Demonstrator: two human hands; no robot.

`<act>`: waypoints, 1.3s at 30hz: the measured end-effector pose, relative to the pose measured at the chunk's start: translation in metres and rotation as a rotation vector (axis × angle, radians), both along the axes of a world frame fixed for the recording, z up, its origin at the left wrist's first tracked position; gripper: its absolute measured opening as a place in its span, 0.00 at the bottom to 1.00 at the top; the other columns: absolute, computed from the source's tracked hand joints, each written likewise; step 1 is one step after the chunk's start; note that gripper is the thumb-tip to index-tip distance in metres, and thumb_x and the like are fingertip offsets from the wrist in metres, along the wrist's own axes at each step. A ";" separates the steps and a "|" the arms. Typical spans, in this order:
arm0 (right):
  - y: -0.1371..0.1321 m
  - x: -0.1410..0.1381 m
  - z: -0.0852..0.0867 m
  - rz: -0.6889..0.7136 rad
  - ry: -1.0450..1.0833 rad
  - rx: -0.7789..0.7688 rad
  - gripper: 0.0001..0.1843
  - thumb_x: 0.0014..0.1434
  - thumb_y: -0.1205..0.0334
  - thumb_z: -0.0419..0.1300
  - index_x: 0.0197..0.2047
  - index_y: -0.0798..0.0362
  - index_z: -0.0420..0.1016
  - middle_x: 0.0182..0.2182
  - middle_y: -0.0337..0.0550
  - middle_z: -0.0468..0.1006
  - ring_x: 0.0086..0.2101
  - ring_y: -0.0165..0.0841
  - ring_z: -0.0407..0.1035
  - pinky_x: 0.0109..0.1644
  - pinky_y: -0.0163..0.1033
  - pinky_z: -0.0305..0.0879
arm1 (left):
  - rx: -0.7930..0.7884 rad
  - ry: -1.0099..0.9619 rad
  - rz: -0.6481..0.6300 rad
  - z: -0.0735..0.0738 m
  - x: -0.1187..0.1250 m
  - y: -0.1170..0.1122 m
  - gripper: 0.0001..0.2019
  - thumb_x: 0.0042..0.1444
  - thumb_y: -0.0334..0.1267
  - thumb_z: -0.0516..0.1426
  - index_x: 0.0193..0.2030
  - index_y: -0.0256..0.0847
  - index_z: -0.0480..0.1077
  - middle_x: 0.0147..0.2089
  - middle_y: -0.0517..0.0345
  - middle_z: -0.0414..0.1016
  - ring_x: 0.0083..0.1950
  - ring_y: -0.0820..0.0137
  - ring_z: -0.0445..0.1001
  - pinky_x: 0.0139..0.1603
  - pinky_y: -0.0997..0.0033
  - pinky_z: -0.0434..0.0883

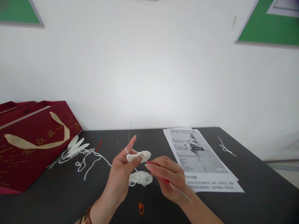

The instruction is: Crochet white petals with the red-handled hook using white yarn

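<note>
My left hand [122,169] pinches a small white crocheted petal [139,155], with white yarn looped over its raised forefinger. My right hand [167,179] grips a crochet hook with a red handle [163,179]; its tip points at the petal and its metal end sticks out behind the hand. Both hands hover above a dark table [245,174]. A small heap of white yarn [140,178] lies on the table just below them.
A dark red gift bag [30,140] with a cream ribbon lies at the left. Beside it lie several finished white petals [77,145] and loose yarn [90,158]. Printed instruction sheets [201,158] lie at the right, a yarn scrap [225,147] beyond. An orange stitch marker [141,208] lies near the front.
</note>
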State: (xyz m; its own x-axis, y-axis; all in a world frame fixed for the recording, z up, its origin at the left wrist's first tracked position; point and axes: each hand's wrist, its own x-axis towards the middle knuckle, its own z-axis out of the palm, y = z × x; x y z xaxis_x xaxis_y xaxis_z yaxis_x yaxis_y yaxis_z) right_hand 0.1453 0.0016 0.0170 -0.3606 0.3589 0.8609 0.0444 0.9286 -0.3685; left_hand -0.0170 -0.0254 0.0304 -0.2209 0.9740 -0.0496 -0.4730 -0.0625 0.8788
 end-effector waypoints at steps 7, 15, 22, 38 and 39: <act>0.000 0.004 -0.006 -0.042 -0.195 0.235 0.19 0.65 0.69 0.48 0.54 0.65 0.71 0.38 0.59 0.79 0.42 0.41 0.73 0.42 0.45 0.76 | 0.088 0.230 0.117 -0.004 0.001 -0.003 0.30 0.50 0.35 0.66 0.61 0.57 0.67 0.30 0.69 0.69 0.29 0.80 0.67 0.33 0.83 0.65; 0.002 0.006 -0.001 0.006 -0.072 0.119 0.17 0.66 0.67 0.48 0.53 0.59 0.73 0.39 0.53 0.79 0.41 0.36 0.73 0.42 0.41 0.75 | 0.031 -0.023 -0.059 0.002 -0.003 -0.002 0.33 0.47 0.33 0.66 0.62 0.47 0.67 0.31 0.63 0.72 0.34 0.73 0.73 0.42 0.73 0.68; -0.005 0.005 0.004 -0.198 -0.240 0.409 0.18 0.67 0.68 0.46 0.49 0.65 0.75 0.36 0.55 0.80 0.41 0.40 0.72 0.44 0.43 0.75 | 0.105 0.190 0.045 0.006 -0.001 -0.003 0.35 0.49 0.33 0.65 0.65 0.49 0.62 0.28 0.67 0.71 0.31 0.76 0.69 0.36 0.78 0.66; -0.005 0.007 -0.001 -0.191 -0.225 0.454 0.13 0.63 0.73 0.55 0.48 0.64 0.76 0.37 0.52 0.80 0.44 0.38 0.74 0.46 0.39 0.77 | 0.118 -0.056 -0.143 0.006 -0.005 -0.002 0.36 0.51 0.31 0.64 0.66 0.50 0.59 0.31 0.63 0.70 0.33 0.74 0.69 0.41 0.74 0.66; -0.006 0.007 0.000 -0.205 -0.237 0.471 0.13 0.62 0.73 0.56 0.48 0.63 0.76 0.38 0.51 0.80 0.43 0.38 0.74 0.47 0.38 0.77 | 0.124 -0.058 -0.145 0.006 -0.004 -0.002 0.36 0.51 0.31 0.64 0.67 0.51 0.58 0.31 0.63 0.70 0.33 0.75 0.69 0.40 0.74 0.66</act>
State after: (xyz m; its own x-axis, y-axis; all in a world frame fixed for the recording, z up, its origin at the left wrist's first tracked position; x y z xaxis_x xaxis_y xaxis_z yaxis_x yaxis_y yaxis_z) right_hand 0.1524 -0.0041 0.0168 -0.5268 0.0389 0.8491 0.2721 0.9541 0.1251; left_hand -0.0212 -0.0273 0.0367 -0.0777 0.9949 0.0643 -0.5350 -0.0961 0.8394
